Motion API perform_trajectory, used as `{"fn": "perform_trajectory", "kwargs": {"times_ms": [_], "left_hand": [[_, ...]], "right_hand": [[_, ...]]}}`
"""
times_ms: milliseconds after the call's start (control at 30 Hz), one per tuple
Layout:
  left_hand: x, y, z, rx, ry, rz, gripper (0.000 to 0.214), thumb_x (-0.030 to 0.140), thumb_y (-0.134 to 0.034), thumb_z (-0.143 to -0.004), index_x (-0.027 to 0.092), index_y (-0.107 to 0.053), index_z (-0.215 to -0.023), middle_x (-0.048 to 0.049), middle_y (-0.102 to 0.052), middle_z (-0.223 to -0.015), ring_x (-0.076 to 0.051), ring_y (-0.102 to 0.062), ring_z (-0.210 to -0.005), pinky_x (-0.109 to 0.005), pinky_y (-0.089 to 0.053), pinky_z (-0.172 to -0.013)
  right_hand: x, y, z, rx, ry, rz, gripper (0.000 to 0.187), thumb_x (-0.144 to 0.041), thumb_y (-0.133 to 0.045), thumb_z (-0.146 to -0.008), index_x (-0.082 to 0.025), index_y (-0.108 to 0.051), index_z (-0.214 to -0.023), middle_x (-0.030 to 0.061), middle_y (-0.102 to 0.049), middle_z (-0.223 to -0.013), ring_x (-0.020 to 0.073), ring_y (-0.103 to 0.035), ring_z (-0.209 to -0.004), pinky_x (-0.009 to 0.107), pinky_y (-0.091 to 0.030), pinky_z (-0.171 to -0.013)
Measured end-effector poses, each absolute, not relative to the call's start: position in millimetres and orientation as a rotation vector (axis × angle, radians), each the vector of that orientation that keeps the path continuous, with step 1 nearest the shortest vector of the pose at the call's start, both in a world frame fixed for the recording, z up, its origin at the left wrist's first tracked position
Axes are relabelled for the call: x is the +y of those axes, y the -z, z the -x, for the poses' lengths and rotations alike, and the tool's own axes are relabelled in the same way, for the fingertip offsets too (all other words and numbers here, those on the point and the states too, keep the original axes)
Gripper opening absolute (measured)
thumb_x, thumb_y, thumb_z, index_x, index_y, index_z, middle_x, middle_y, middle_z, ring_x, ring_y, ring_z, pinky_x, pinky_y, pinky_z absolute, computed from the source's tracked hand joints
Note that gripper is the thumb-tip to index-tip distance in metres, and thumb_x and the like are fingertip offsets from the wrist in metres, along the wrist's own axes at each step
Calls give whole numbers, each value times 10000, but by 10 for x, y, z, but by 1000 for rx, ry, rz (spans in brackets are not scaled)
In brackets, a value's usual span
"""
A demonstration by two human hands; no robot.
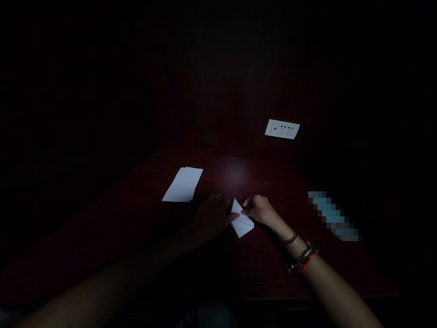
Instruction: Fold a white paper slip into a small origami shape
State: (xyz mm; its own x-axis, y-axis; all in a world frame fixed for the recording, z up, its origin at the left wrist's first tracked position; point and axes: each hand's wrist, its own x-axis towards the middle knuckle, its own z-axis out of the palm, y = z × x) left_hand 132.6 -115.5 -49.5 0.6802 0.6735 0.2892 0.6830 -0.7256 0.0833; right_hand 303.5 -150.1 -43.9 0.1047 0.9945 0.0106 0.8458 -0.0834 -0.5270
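A small piece of folded white paper (243, 225) lies on the dark red table, its pointed tip facing away from me. My left hand (213, 213), in deep shadow, is at the paper's left edge with its thumb stretched across the top and its fingers curled beyond. At the upper right edge, my right hand (260, 209) is closed, thumb and bent index finger pinching the paper. Bracelets circle the right wrist. Just what the left fingertips touch is hard to see in the dark.
A slightly uneven stack of white paper sheets (183, 184) rests at the back left of the table (266, 264). To the right lies a long, pixelated bluish item (332, 216). A white wall socket (282, 129) is set in the dark panel behind. The surroundings are very dim.
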Motion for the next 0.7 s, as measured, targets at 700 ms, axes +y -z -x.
{"fn": "perform_trajectory", "kwargs": {"times_ms": [700], "left_hand": [[-1030,611,-1314,-1165,517,2985,416,518,-500,-620,146,-475,-806,-63,-447,-871,-207,-424,-812,-305,-342,-655]], "right_hand": [[-1570,291,-3005,-914,-1376,1382,424,-129,-603,-580,-158,-467,-981,44,-572,-873,102,-540,-755,200,-439,-604]]}}
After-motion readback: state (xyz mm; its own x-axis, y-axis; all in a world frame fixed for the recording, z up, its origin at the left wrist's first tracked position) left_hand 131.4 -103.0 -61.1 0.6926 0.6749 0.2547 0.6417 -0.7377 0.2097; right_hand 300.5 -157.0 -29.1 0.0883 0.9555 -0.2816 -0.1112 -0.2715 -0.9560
